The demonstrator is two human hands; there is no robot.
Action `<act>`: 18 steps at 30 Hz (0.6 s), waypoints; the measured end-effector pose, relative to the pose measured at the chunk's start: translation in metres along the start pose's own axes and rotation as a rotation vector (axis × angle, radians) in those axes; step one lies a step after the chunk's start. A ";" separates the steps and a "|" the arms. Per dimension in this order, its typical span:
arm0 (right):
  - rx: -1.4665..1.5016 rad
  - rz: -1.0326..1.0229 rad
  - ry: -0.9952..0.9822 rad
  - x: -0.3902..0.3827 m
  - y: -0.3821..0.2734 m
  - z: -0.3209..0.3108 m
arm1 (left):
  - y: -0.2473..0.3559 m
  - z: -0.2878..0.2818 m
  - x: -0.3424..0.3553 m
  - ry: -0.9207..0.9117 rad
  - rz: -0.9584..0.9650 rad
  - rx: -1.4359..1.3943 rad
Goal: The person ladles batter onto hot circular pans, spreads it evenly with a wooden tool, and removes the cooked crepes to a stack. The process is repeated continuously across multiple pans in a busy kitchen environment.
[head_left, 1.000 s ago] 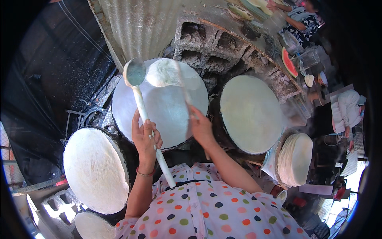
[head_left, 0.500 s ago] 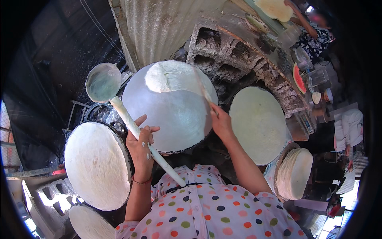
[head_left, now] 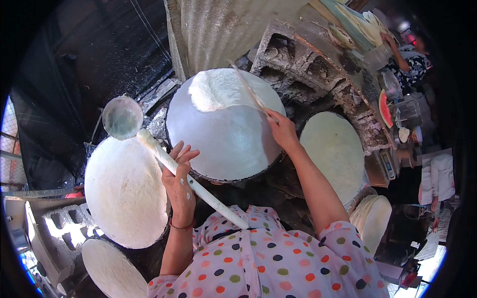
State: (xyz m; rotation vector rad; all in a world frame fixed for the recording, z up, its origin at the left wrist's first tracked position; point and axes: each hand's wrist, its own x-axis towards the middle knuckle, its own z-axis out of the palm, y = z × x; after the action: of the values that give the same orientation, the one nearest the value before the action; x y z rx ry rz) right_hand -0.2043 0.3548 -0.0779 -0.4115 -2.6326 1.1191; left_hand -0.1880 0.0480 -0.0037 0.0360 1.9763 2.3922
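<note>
My left hand (head_left: 180,186) is closed round the thick pale handle of a ladle (head_left: 211,198). Its round, shallow bowl (head_left: 122,117) is at the far left end, by the rim of the left griddle, and the handle's near end lies against my shirt. White smears mark that hand. My right hand (head_left: 284,130) grips a thin flat stick (head_left: 251,92), slanted across the right part of the middle griddle (head_left: 218,144). On this wide, round grey surface, a thick white batter patch (head_left: 214,89) covers the far part; the stick crosses its right side.
A pale flatbread sheet covers the left griddle (head_left: 126,193); others lie at lower left (head_left: 112,268) and on the right griddle (head_left: 333,154). A stack of sheets (head_left: 372,218) stands beside my right arm. Concrete blocks (head_left: 298,64) border the back right. A co-worker's hand (head_left: 390,40) touches pale sheets.
The stick has shifted relative to the batter and its far tip now reaches the griddle's far rim. The ladle's bowl is closer to the left griddle. The whole view has shifted.
</note>
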 end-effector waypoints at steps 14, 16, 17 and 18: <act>0.099 0.061 -0.248 0.029 -0.023 0.012 | -0.006 -0.021 -0.027 0.093 -0.014 0.024; 0.150 -0.028 -0.370 0.022 -0.028 0.018 | -0.007 -0.017 -0.037 0.136 -0.006 0.042; 0.147 -0.185 -0.366 0.001 -0.020 0.020 | -0.008 -0.016 -0.042 0.164 -0.014 0.038; 0.145 -0.344 -0.356 -0.015 -0.014 0.018 | -0.007 -0.013 -0.047 0.190 -0.020 0.032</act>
State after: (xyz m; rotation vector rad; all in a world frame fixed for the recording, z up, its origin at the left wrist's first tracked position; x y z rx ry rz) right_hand -0.1992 0.3282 -0.0816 0.2873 -2.7383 1.3501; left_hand -0.1415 0.0342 -0.0132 -0.2176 2.0812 2.4335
